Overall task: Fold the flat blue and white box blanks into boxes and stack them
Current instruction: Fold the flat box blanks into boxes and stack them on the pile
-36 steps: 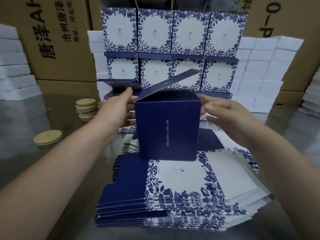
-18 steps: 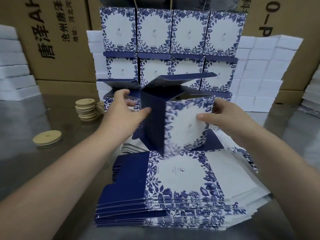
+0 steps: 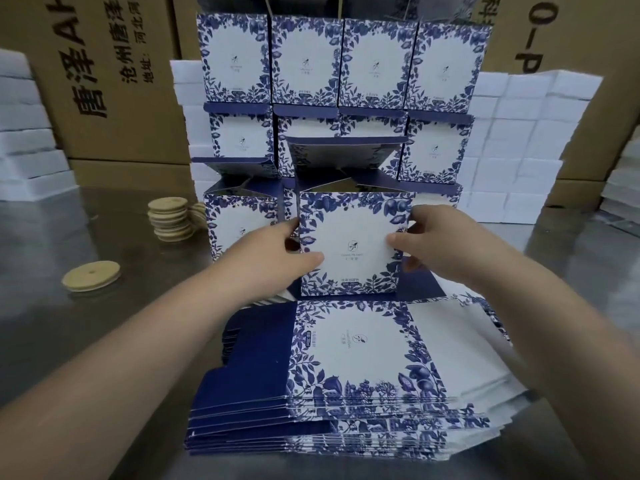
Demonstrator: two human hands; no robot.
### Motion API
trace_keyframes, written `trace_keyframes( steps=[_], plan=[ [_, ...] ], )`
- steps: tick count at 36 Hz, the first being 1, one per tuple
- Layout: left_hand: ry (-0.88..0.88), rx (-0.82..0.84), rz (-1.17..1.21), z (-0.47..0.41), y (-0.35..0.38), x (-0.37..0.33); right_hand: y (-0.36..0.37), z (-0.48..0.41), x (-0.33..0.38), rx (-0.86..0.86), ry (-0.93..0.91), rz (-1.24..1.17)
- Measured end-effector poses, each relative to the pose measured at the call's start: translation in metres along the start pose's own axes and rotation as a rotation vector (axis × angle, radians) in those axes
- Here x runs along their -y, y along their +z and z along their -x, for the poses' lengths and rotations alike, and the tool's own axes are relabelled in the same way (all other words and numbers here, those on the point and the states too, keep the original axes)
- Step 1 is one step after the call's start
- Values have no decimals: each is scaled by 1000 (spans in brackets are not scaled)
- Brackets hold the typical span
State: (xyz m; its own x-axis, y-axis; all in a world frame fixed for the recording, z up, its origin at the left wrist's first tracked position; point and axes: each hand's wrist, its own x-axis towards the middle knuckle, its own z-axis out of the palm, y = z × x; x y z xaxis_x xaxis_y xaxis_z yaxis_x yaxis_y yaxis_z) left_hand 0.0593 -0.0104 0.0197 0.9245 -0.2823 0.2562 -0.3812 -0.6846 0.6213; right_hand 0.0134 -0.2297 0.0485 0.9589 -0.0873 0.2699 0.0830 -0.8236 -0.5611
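Item in work: folded blue and white floral cardboard box (image 3: 349, 244). Upright, printed front face toward the camera, top flap open and raised at the rear. Gripped from both sides.

Grip of left hand (image 3: 273, 251): thumb pressed on the front face, fingers curled round the left edge. Grip of right hand (image 3: 436, 240): thumb on the front face near the right edge, fingers wrapped round the right side.

Position: just beyond the far edge of the stack of flat blue and white box blanks (image 3: 346, 368), lower edge at the stack's rear margin; contact not determinable. Directly in front of the wall of finished blue and white boxes (image 3: 343, 64), upper rows four across.

Blank stack lying on the grey metal table (image 3: 69, 341), nearest the camera.

Left of the boxes: pile of round pale wooden discs (image 3: 169, 220); nearer, well apart, single wooden disc with centre hole (image 3: 91, 275), flat on the table.

Background: brown corrugated cartons with black print (image 3: 114, 81); stacked white blocks (image 3: 519, 150).
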Motion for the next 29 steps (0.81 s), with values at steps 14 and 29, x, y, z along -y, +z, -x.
trace_keyframes(
  steps=[14,29],
  plan=[
    [-24,-235,-80,-52,13,-1,22,-51,9,46,131,-331],
    [-242,-67,167,-73,39,7,58,-82,3,106,181,-371]
  ],
)
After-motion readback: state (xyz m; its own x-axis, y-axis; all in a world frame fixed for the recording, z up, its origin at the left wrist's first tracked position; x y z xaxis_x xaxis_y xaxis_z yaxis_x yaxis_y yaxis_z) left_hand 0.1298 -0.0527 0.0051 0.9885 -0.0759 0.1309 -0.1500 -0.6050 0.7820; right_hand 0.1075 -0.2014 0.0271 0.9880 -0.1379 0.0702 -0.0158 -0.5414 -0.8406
